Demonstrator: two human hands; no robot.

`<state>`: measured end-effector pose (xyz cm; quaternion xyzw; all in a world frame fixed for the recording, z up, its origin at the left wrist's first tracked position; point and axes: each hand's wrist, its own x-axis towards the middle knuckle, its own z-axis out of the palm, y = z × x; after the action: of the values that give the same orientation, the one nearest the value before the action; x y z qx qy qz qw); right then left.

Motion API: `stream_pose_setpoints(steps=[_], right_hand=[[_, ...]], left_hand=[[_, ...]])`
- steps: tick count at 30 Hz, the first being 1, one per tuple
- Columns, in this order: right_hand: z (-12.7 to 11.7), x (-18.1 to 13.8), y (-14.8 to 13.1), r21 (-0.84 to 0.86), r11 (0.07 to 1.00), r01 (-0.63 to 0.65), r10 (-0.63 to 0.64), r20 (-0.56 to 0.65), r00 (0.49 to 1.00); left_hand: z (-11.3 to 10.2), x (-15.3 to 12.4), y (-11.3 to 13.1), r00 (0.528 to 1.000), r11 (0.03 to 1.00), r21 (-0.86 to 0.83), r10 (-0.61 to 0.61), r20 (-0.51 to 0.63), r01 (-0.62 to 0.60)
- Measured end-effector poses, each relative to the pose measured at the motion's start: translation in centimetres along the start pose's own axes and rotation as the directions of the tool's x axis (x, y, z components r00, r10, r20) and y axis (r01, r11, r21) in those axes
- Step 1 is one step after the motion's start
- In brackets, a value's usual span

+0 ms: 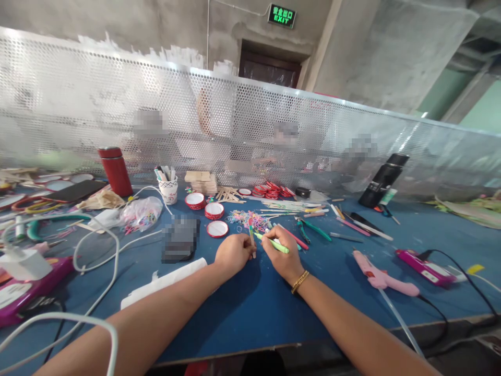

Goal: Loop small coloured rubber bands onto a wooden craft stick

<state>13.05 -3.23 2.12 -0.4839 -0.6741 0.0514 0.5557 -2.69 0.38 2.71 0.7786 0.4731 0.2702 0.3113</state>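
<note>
My left hand (pixel 234 253) is closed, pinching a thin coloured wooden stick (pixel 251 237) that stands up between its fingers. My right hand (pixel 282 252) is closed round a green pen (pixel 274 243), whose tip meets the stick. A gold bracelet (pixel 299 281) is on my right wrist. Both hands rest on the blue table (pixel 250 308) just in front of a heap of small coloured rubber bands (pixel 246 219).
Three red-rimmed round lids (pixel 214 211), a paper cup of pens (pixel 168 188), a red flask (pixel 115 170), pliers (pixel 309 227), a pink glue gun (pixel 376 277), a black bottle (pixel 383 180), white cables (pixel 97 250) and wooden sticks lie around. A perforated screen (pixel 250 130) backs the table, with people behind it.
</note>
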Motion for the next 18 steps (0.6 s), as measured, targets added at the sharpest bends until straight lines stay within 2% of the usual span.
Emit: stream_pose_setpoints(steps=[18], right_hand=[[0.06,-0.22,0.03,0.011,1.0,-0.009,0.009,0.032,0.999]], left_hand=[[-0.12,-0.12,0.3,1.0,1.0,0.011,0.003,-0.009,-0.003]])
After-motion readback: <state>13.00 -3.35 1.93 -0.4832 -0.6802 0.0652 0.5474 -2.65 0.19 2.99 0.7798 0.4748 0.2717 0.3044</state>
